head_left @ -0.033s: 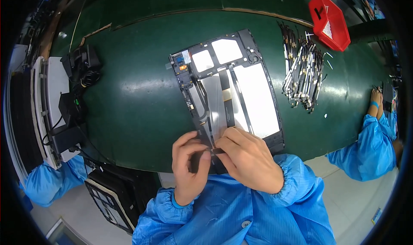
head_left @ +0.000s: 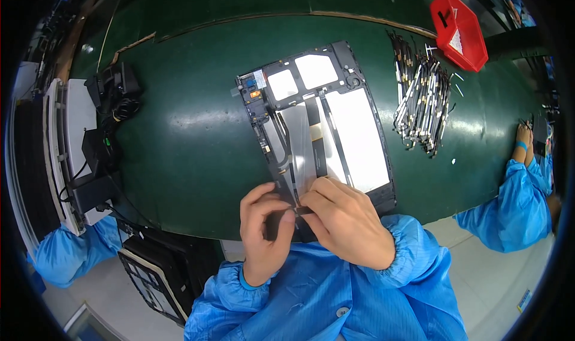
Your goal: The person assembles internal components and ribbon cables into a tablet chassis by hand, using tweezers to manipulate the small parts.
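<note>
A tablet-like black housing [head_left: 350, 56] with white panels lies tilted on the green table before me. Thin black cables [head_left: 283, 136] run down its left part toward my hands. At the near end, my left hand [head_left: 263, 230] is curled, its thumb and a finger pinched close beside a small dark strip. My right hand [head_left: 346, 221] rests over the lower edge, palm down, fingertips pinched at the other end of that dark strip [head_left: 303, 210]. The fingers cover most of it, so its kind cannot be told.
Many thin black-and-white cable strips [head_left: 422, 101] lie heaped to the right, below a red bin [head_left: 473, 44]. Black adapters with cords [head_left: 114, 92] stand at the left. Dark panels [head_left: 153, 278] lean below the table's left edge. Other people's blue sleeves [head_left: 506, 212] show at both sides.
</note>
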The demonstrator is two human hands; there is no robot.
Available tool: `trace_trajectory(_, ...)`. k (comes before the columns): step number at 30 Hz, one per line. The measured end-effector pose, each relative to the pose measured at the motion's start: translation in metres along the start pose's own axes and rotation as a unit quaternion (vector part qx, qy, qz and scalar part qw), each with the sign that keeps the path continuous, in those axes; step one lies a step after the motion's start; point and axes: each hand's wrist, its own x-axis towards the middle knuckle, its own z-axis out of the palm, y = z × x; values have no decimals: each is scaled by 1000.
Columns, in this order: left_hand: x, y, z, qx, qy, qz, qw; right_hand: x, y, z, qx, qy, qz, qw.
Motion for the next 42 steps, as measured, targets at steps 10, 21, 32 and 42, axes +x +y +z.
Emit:
trace_trajectory(10, 13, 13, -9, -118, -13, -106, 987, -1, 4, 0, 6, 7, -28, 1000)
trace_trajectory(21, -2, 8, -32, -134, -110, -179, 969, -12, 0, 6, 42, -4, -32, 999)
trace_trajectory(32, -11, 21, -37, 18, -209, -179, 961, -9, 6, 19, 16, 77, -65, 995)
trace_trajectory(42, -12, 15, -44, -251, -199, -301, 898, -13, 18, 26, 48, 122, -138, 982)
